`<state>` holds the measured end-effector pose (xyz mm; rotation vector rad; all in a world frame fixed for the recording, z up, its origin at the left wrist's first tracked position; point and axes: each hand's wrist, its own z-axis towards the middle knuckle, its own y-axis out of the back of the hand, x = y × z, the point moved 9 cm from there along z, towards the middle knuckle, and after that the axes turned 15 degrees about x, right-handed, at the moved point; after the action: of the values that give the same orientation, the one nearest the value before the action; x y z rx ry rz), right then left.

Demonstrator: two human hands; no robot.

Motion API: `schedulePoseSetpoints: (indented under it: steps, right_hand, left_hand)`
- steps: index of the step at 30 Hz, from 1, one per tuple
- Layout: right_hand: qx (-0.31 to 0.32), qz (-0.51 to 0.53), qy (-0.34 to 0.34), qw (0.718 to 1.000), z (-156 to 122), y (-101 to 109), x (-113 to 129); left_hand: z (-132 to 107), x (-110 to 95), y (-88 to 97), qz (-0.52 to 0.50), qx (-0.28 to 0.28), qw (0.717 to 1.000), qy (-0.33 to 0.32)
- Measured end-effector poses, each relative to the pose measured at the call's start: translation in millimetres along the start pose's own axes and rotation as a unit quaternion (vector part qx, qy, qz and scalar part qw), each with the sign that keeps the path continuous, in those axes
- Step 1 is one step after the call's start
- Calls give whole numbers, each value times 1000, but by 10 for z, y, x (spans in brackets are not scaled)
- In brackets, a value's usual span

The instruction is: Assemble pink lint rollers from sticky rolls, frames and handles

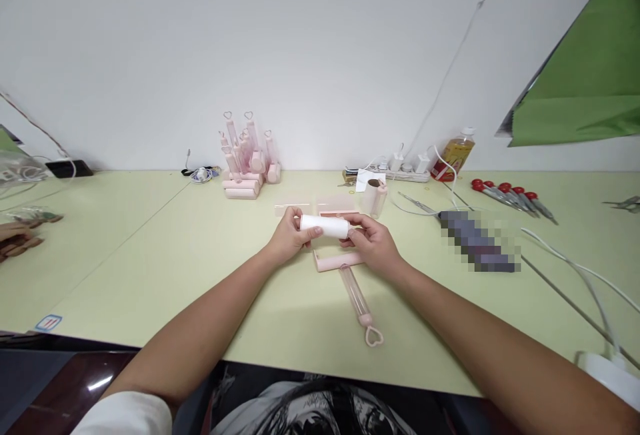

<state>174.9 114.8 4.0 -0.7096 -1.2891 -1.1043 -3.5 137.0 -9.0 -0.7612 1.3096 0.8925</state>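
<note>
A white lint-roller paper roll point(326, 226) is held level between my two hands above the table. My left hand point(291, 236) is closed around its left end, thumb in front. At the right end, the fingers of my right hand point(371, 239) grip the roll's edge. Just below lies a pink lint-roller frame point(336, 262), whose clear handle point(356, 294) runs toward me and ends in a pink heart-shaped loop point(374, 336). Behind the roll are a clear pinkish cover point(336, 204) and another clear piece point(293, 210), both partly hidden by my hands.
Several pink lint rollers point(244, 162) stand clustered against the wall. A hollow roll point(372, 196) stands behind my right hand. Further right are a power strip point(407, 174), a bottle point(454, 155), red-capped tools point(515, 198) and cables. Another person's hand point(17, 238) is at the far left.
</note>
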Motion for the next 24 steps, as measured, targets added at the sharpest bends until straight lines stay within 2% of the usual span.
schedulePoseSetpoints:
  steps: [24]
  right_hand:
    - [-1, -7, -7, 1000, 14, 14, -34]
  left_hand:
    - [-2, 13, -5, 15, -1, 1000, 10]
